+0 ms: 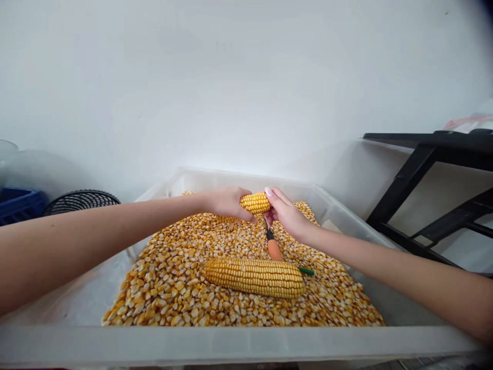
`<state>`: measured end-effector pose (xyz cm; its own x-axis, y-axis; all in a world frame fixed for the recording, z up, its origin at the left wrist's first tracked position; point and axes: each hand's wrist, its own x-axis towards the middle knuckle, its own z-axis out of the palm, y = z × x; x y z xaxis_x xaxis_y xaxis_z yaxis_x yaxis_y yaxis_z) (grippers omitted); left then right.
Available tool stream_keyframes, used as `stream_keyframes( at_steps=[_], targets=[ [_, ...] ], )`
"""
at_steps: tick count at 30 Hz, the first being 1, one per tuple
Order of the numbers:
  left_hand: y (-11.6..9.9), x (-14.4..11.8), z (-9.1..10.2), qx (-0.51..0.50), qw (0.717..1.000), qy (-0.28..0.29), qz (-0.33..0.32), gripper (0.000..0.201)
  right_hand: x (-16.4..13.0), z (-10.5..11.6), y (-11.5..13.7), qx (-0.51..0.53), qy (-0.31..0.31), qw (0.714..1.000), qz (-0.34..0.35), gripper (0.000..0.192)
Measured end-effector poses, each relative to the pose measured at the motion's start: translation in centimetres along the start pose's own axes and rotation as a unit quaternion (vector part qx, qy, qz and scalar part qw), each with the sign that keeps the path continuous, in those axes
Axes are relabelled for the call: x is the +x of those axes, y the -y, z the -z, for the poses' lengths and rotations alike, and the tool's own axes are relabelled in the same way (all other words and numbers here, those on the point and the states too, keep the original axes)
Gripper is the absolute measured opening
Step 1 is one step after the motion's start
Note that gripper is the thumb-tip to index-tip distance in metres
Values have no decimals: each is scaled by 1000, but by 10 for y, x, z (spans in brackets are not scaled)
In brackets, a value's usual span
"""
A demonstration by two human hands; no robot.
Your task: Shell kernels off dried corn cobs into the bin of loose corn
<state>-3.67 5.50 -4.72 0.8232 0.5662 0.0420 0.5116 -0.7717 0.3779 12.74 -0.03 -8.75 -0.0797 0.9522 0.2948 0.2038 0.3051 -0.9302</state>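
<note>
Over the loose kernels, my left hand is closed around the left end of a yellow corn cob. My right hand grips the other end of that cob, its thumb lying on top. Below the left hand, part of another cob shows. A tool with an orange handle and black collar lies on the kernels below the right hand; its far end is partly hidden by the fingers. Closer to me rests a large full corn cob, with a green piece sticking out beside its right end.
Loose corn kernels fill much of a translucent plastic bin. Right of it stands a black frame. A black wire basket and a blue crate are at the left, with a white wall behind.
</note>
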Motion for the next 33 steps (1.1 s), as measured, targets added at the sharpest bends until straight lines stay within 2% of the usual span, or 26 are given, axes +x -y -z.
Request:
stream_keyframes(
  at_steps=[5, 9, 21, 26, 28, 33],
  targets=[
    [-7, 0, -6, 74, 992, -99, 14, 41, 4, 7, 10, 25, 4, 999, -22, 33],
    [-11, -1, -9, 88, 988, -127, 19, 39, 5, 9, 14, 2, 12, 1000, -15, 30],
    [-6, 0, -12, 60, 992, -112, 29, 44, 2, 5, 9, -31, 20, 999, -16, 19],
    [-5, 0, -8, -1, 997, -78, 30, 43, 3, 9, 11, 2, 66, 998, -17, 16],
    [-4, 0, -5, 16, 998, -66, 15, 43, 4, 9, 12, 32, 74, 996, -40, 20],
    [-2, -1, -2, 128, 989, -70, -9, 45, 4, 5, 8, 55, 33, 994, -85, 40]
  ],
)
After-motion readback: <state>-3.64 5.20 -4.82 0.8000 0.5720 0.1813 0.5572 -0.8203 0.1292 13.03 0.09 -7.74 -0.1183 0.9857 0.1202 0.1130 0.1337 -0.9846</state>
